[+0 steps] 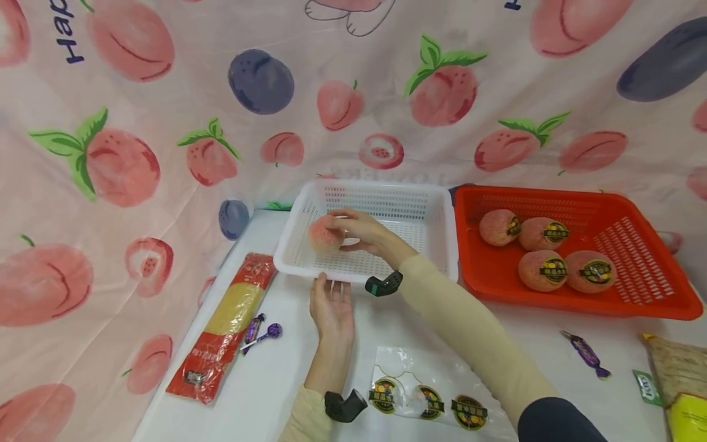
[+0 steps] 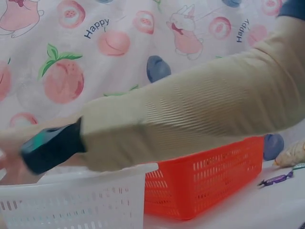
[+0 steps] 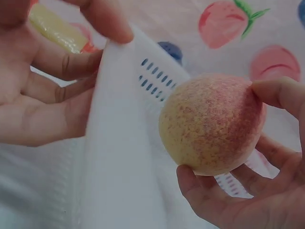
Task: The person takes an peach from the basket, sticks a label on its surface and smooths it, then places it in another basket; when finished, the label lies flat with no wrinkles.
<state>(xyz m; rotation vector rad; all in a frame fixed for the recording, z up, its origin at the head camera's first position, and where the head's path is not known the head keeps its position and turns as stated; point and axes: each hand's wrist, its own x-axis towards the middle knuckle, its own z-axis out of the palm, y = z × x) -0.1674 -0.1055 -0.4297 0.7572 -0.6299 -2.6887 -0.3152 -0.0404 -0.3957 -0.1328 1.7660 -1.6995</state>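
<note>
My right hand (image 1: 361, 230) holds a peach (image 1: 324, 234) inside the white plastic basket (image 1: 450, 245), above its floor. In the right wrist view, the thumb and fingers of the right hand (image 3: 248, 200) spread around the peach (image 3: 212, 124), which shows no label on this side. At the basket's front rim, my left hand (image 1: 333, 307) has its thumb over the edge and its other fingers against the outer wall, pinching the rim (image 3: 121, 52). From the left wrist, the right forearm (image 2: 190, 114) crosses above the baskets, and the left hand is out of sight.
A red basket (image 1: 580, 310) on the right holds several peaches (image 1: 543, 270) with black-and-gold labels. In front lies a clear sheet of labels (image 1: 428, 399). To the left are a red-and-yellow packet (image 1: 226, 325) and a purple lollipop (image 1: 273, 331); a wrapped candy (image 1: 588, 355) and bags (image 1: 682, 368) lie right.
</note>
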